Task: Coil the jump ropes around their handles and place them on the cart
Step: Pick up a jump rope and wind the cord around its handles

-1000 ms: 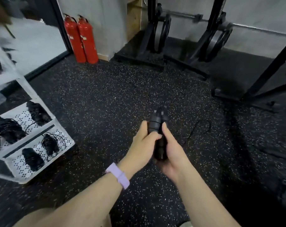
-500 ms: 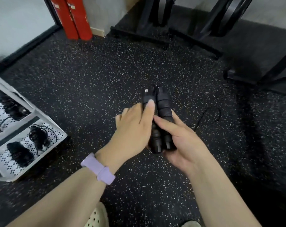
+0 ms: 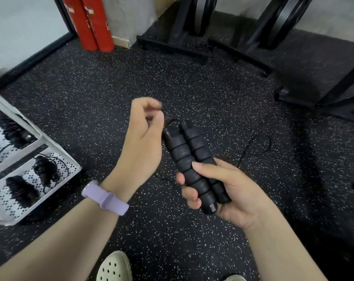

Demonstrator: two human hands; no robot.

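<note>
Two black ribbed jump rope handles (image 3: 189, 154) lie side by side in my right hand (image 3: 222, 189), which grips their lower halves. My left hand (image 3: 144, 136) is just left of the handle tops, fingers curled and blurred, pinching the thin black rope where it leaves the handles. The loose rope (image 3: 253, 148) trails in a loop on the floor to the right. The white cart (image 3: 56, 151) stands at the left edge, with coiled black ropes (image 3: 45, 170) on its perforated shelves.
Speckled black rubber floor all around. Two red fire extinguishers (image 3: 89, 23) stand at the back left by a wall. Black weight racks (image 3: 194, 27) fill the back and right. My light-coloured shoe (image 3: 114, 267) is at the bottom edge.
My left hand has come off the handles and moved up and left, now pinching the rope near their tops. The view has tilted further down and the handles look closer.
</note>
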